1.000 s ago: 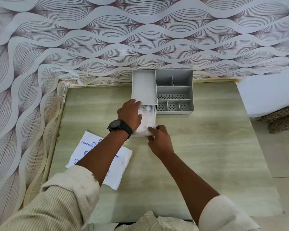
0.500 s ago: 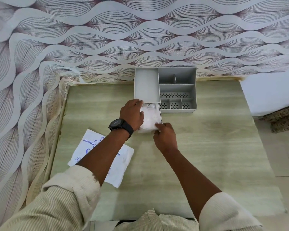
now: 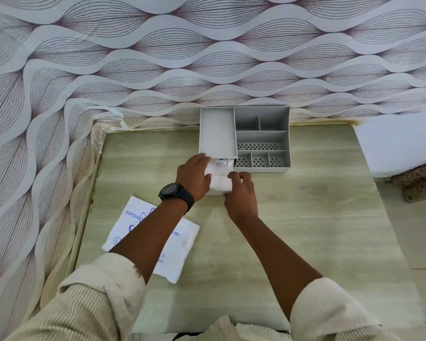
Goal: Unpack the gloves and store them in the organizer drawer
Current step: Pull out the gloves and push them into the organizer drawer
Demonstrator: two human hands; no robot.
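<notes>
Gloves (image 3: 219,177) lie bunched in the pulled-out drawer (image 3: 217,191) of the grey organizer (image 3: 263,137), left hand (image 3: 193,177) spread flat pressing them down, right hand (image 3: 240,190) loosely curled steadying the drawer's front corner; empty packet (image 3: 175,242) lies discarded near the left forearm.

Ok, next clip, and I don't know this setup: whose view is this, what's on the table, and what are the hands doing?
There is no robot: a camera on the person's head looks down at their own two hands. On the table against the wall stands a grey organizer with its drawer pulled out. White gloves lie in the drawer. The left hand and right hand rest on the gloves and the drawer's sides; nothing is lifted. The opened glove packet lies flat under the left forearm.
</notes>
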